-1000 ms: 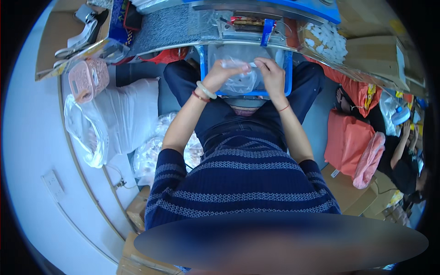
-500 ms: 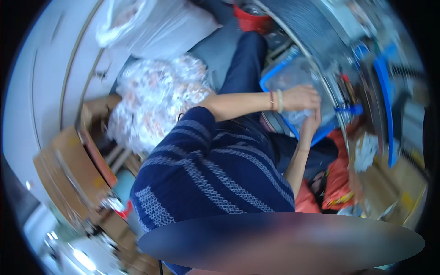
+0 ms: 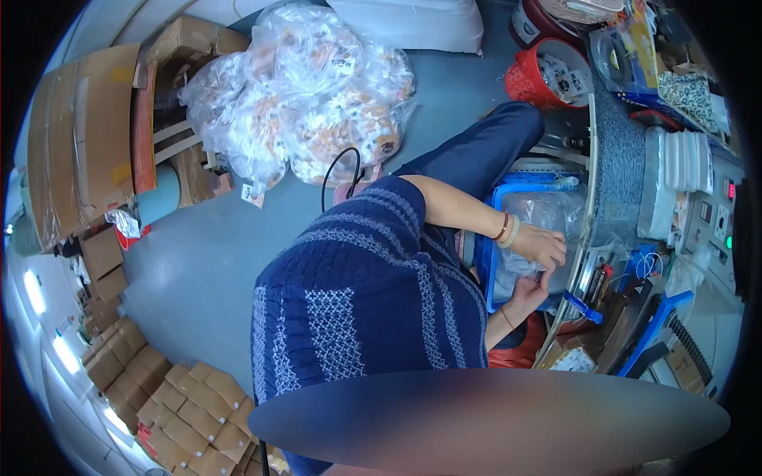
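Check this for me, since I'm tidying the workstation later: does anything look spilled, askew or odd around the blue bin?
Nothing looks spilled. Both hands, left hand and right hand, hold clear plastic bags inside the blue bin on the lap. The only untidy thing is the heap of filled clear bags on the floor.

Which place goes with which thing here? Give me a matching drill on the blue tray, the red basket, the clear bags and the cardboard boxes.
Things:
1. blue tray
2. red basket
3. clear bags
4. cardboard boxes

Places:
A. stacked at the lower left of the floor
B. on the person's lap, under the left hand and right hand
C. piled on the floor, upper middle of the view
D. on the floor by the knee, next to the table edge

Pairs: 1-B, 2-D, 3-C, 4-A
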